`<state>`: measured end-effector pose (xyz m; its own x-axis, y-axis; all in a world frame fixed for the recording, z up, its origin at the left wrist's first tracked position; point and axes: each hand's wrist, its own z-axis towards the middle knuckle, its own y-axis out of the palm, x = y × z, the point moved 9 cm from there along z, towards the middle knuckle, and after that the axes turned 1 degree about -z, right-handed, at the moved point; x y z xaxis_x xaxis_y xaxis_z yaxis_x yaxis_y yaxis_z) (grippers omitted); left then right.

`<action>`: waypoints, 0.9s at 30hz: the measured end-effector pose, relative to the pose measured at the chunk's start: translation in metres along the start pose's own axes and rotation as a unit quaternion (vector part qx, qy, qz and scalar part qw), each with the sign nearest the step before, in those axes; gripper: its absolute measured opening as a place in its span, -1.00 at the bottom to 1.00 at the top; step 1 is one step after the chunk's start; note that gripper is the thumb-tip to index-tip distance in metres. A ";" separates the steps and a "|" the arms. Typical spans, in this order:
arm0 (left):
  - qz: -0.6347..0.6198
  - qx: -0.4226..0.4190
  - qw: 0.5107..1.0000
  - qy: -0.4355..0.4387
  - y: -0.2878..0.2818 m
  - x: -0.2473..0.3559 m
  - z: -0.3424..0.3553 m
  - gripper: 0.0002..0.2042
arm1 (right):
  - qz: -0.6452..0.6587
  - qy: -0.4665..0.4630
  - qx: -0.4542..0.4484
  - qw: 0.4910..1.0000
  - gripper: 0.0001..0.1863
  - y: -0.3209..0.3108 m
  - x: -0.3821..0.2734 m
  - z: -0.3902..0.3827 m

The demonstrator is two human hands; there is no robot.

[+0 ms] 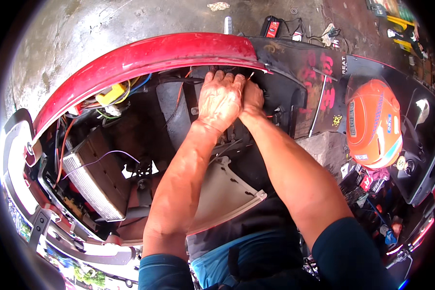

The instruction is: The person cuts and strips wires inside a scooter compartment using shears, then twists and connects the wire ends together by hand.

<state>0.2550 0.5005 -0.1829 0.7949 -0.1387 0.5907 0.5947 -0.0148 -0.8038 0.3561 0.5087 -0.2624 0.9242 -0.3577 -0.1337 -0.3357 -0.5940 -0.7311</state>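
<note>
My two hands are close together inside an open vehicle body, just under the edge of a long curved red body panel (pixel 154 53). The left hand (pixel 221 99) shows its back, with the fingers curled down and their tips hidden. Partly behind it, the right hand (pixel 253 99) is closed too, pressed against the left. What they grip is out of sight. A thin pale tip (pixel 251 76) sticks up beside the right fingers. Left of the hands, an orange wire (pixel 180 92) runs down past a grey metal plate (pixel 170 108). Below the forearms lies a cream panel (pixel 227 186).
A finned metal block (pixel 94 179) and a yellow connector (pixel 112 94) with loose wires sit at the left. On the right, an orange helmet (pixel 374 123) rests near a thin metal rod (pixel 319 106). A black and red device (pixel 271 28) lies on the floor beyond.
</note>
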 end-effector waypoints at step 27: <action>-0.021 -0.371 0.915 -0.158 0.071 -0.056 0.025 -0.77 | -0.185 -0.294 0.126 0.929 -0.77 0.001 -0.029 -0.025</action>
<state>0.2554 0.5315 -0.2711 0.8382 0.1681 0.5189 0.4728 -0.6980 -0.5378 0.3249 0.5003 -0.2423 0.9324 0.3370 -0.1306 0.0092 -0.3834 -0.9235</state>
